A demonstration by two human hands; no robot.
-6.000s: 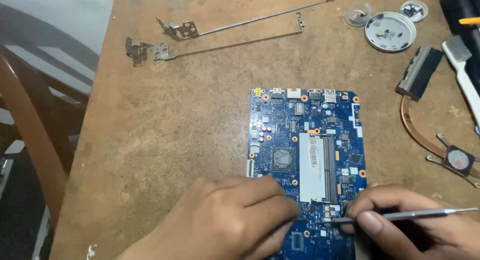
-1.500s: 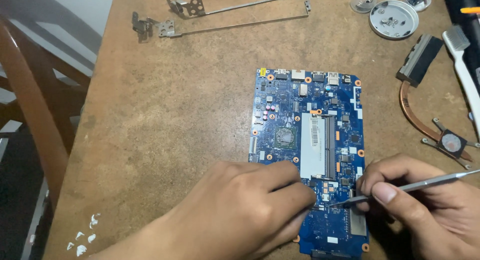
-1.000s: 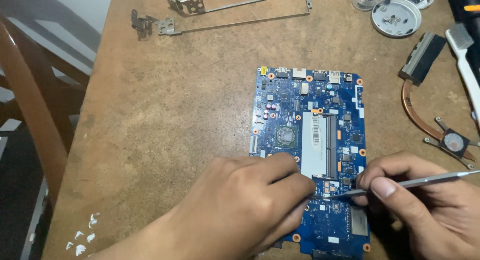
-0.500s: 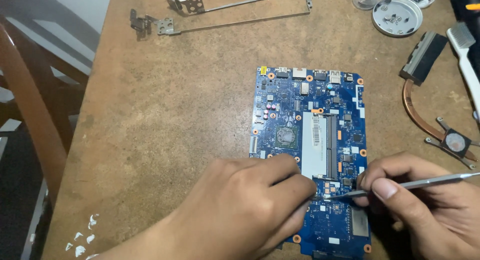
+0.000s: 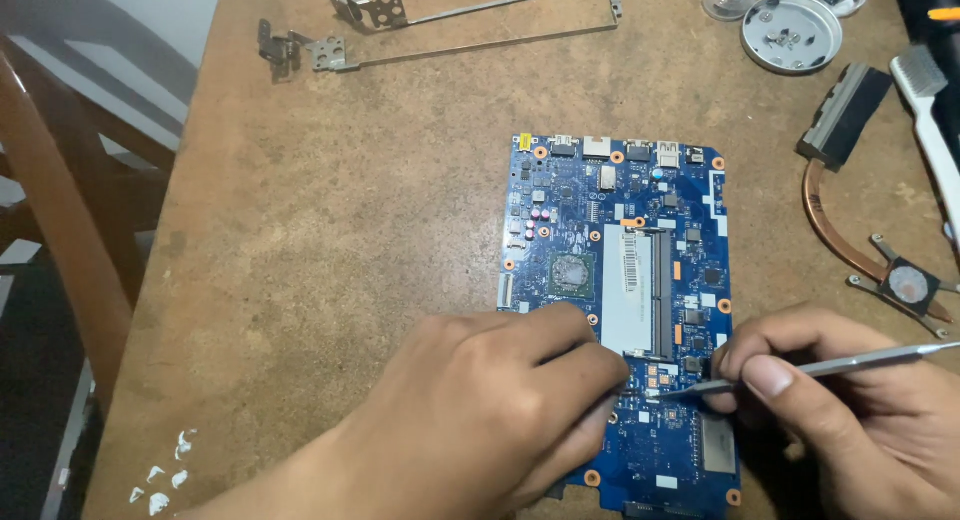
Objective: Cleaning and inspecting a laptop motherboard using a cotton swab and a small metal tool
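On the table: a brown wooden table is carrying a blue circuit board, which is lying flat, right of centre and near the front edge.
Left hand: the left hand is resting palm-down on the board's lower left part, fingers curled and pressing at the board; whether it is pinching anything is hidden.
Right hand: the right hand is closing around a thin metal pry tool, thumb and fingers pinching it, the tip touching the board just beside the left fingertips.
Far edge: two metal hinge bars are lying side by side.
Right side: a copper heat pipe assembly and a round white dish are sitting well apart from the board.
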